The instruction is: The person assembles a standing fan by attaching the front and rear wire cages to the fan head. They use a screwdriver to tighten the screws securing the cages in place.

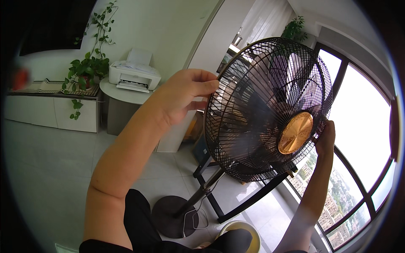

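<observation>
A standing fan with a round black wire guard (236, 135) fills the middle right, its face tilted toward the right. A copper-coloured disc (296, 133) marks the guard's centre, and dark blades show through the wires. My left hand (187, 90) pinches the guard's left rim between thumb and fingers. At the opposite edge, low on the right, my right hand (325, 137) is curled against the rim; its fingertips are partly hidden. Below, a metal pole (196, 197) runs down to a dark round base (162, 217) on the floor, with a pale cord beside it.
A black-framed piece of furniture (249, 202) stands behind the pole. Near my knees is a yellowish bucket (254, 234). A white printer (134, 76) sits on a rounded table at the left, beside a potted trailing plant (86, 71). Large windows (358, 114) line the right.
</observation>
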Available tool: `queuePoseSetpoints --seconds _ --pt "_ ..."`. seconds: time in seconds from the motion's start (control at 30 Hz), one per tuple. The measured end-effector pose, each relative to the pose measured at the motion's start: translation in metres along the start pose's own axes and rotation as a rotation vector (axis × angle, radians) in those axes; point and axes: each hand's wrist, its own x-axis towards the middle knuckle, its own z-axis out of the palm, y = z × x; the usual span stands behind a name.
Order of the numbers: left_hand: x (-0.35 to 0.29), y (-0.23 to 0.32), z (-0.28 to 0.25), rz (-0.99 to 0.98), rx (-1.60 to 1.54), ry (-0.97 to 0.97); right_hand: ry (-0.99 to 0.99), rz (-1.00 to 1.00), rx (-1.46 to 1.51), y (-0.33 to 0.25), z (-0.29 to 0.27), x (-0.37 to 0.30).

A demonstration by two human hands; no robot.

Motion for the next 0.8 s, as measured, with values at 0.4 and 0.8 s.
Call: queuePoseSetpoints --seconds 0.4,0.8 --pt "-0.010 -0.023 0.026 0.246 -0.014 0.310 0.016 0.017 -0.065 0.000 -0.001 -0.002" --pt "-0.012 -0.048 0.044 0.181 -0.332 0.290 -0.197 -0.270 0.052 0.033 -0.025 -0.023"
